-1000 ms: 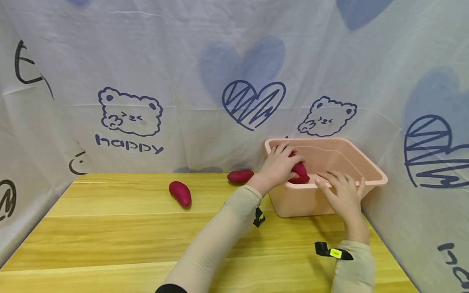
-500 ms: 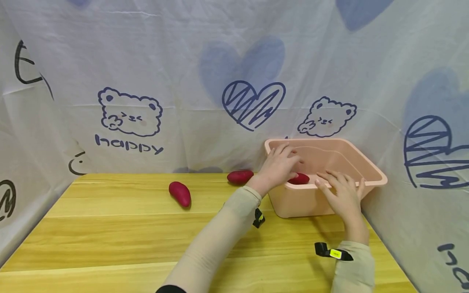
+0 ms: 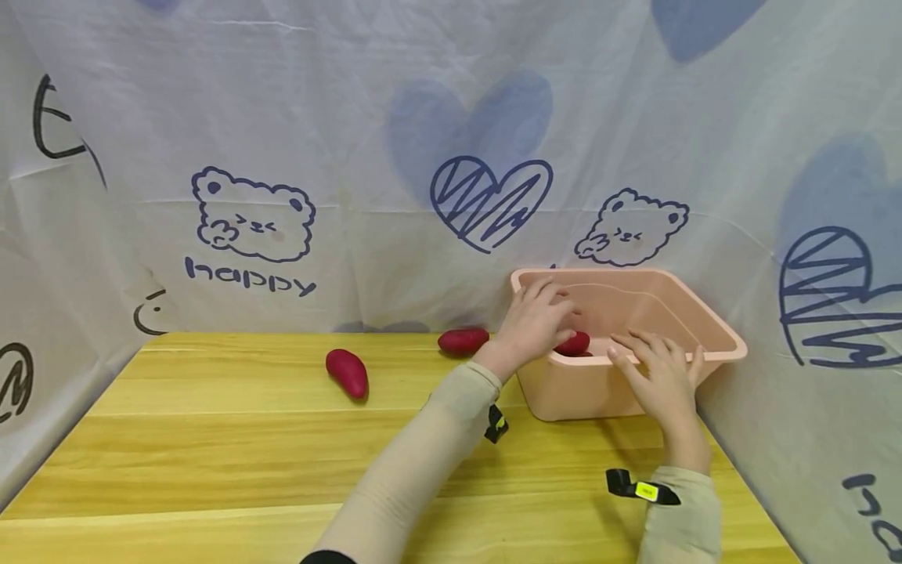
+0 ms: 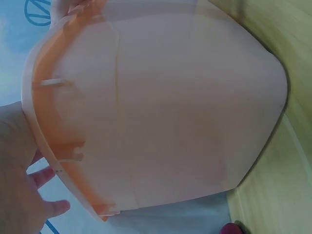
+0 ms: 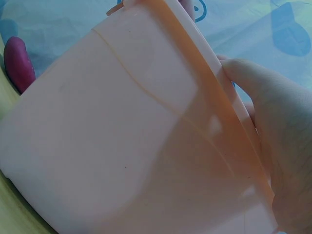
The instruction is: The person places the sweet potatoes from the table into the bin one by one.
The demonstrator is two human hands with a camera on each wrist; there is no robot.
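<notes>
In the head view, a pink plastic bin point(image 3: 592, 392) stands at the right, against the cloth. Red-skinned sweet potato point(image 3: 576, 343) lies inside near the bin's left end, partly behind the rim; how many are in there is hidden. My left hand point(image 3: 530, 325) hangs over the bin's left rim with loose, spread fingers; no held thing shows. My right hand point(image 3: 658, 376) rests on the near rim, its fingers reaching over inside. A second sweet potato point(image 3: 463, 341) lies left of the bin by the cloth, and a third sweet potato point(image 3: 347, 374) further left.
A wooden table point(image 3: 211, 462) carries everything. White printed cloth point(image 3: 366, 258) hangs behind and at both sides, close to the bin's back and right. Black straps point(image 3: 643, 487) sit on the wrists.
The sweet potato my left hand held one second ago has been let go and dropped into the bin. The visible one inside has shifted slightly. Both hands stay nearly in place.
</notes>
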